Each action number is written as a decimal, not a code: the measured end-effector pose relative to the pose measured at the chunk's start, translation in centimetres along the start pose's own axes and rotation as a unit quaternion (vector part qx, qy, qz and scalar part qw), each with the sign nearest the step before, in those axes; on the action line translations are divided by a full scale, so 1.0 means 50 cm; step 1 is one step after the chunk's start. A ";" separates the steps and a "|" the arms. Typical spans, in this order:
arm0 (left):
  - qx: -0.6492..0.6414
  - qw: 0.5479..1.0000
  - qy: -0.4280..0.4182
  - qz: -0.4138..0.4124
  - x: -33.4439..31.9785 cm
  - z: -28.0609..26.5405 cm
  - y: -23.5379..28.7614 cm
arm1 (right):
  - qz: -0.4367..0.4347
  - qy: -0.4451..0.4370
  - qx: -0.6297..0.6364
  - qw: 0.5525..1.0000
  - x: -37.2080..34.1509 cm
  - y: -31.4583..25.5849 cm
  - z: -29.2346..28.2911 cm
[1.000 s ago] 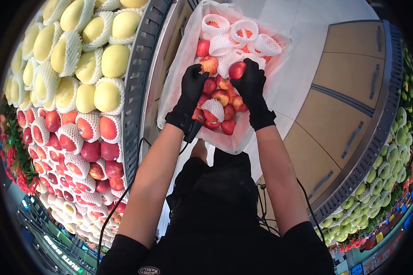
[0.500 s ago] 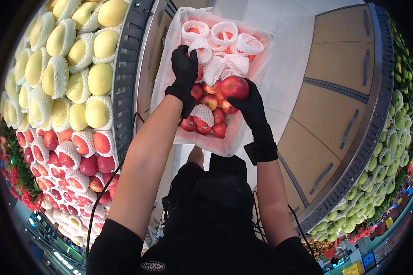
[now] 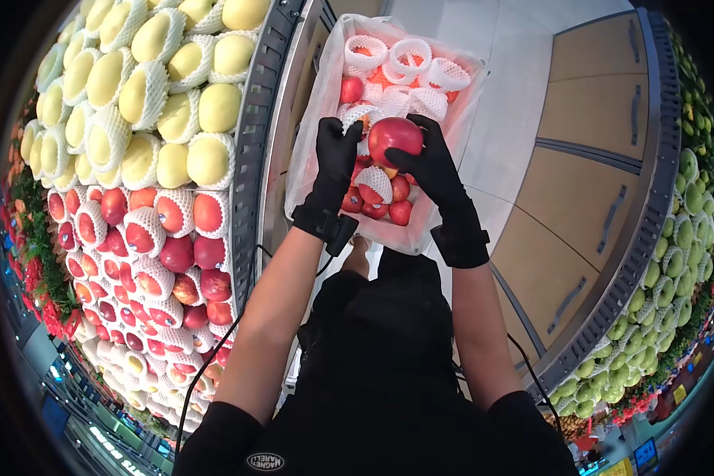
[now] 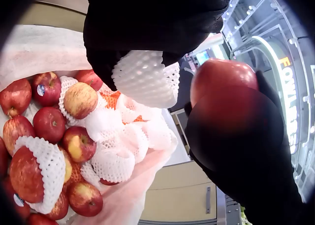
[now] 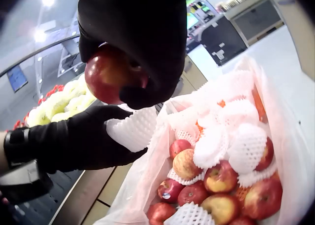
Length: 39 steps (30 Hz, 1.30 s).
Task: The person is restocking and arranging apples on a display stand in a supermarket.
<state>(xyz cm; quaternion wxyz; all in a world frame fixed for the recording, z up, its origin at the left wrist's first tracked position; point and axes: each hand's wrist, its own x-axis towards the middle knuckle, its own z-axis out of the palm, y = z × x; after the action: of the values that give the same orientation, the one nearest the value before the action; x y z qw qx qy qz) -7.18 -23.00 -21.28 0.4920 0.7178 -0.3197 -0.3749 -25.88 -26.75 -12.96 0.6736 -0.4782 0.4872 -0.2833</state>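
Note:
In the head view, my black-gloved left hand [image 3: 337, 155] is over the left part of a plastic-lined crate [image 3: 463, 107]. It pinches a white foam net sleeve [image 4: 141, 78], whose hollow cup shape shows in both wrist views. Close on the right, my gloved right hand [image 3: 438, 165] holds a red apple [image 3: 394, 140] raised above the crate, fingers and thumb round its side. That apple is bare, just beside the sleeve. Below lie several loose red apples [image 5: 221, 176], one of them in a foam net [image 3: 374, 184].
More foam nets [image 3: 408, 62] fill the far end of the crate. To the left rises a display of yellow fruit [image 3: 186, 163] and netted red apples [image 3: 192, 254] behind a grey slatted edge [image 3: 250, 119]. Tan cabinets [image 3: 587, 159] and green fruit [image 3: 627, 333] stand right.
My left hand reached to the foam nets and came back toward the apple with one sleeve. The right hand lifted its apple, then brought it closer to the left hand.

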 end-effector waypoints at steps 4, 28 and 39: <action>-0.081 0.995 -0.037 -0.041 -0.042 -0.031 0.049 | -0.048 0.004 -0.155 0.987 -0.015 -0.034 0.043; -0.377 0.897 -0.059 -0.225 -0.111 -0.066 0.138 | -0.145 0.069 0.036 0.986 -0.040 0.004 0.122; -0.303 0.950 -0.011 -0.074 -0.115 -0.072 0.181 | -0.254 0.064 -0.168 0.950 -0.060 -0.069 0.133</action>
<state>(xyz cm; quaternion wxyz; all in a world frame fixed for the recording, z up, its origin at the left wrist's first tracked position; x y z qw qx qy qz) -7.87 -19.40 -10.60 0.6539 0.5518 -0.1425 -0.4975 -20.51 -23.09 -8.16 0.4564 -0.6735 0.4323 -0.3889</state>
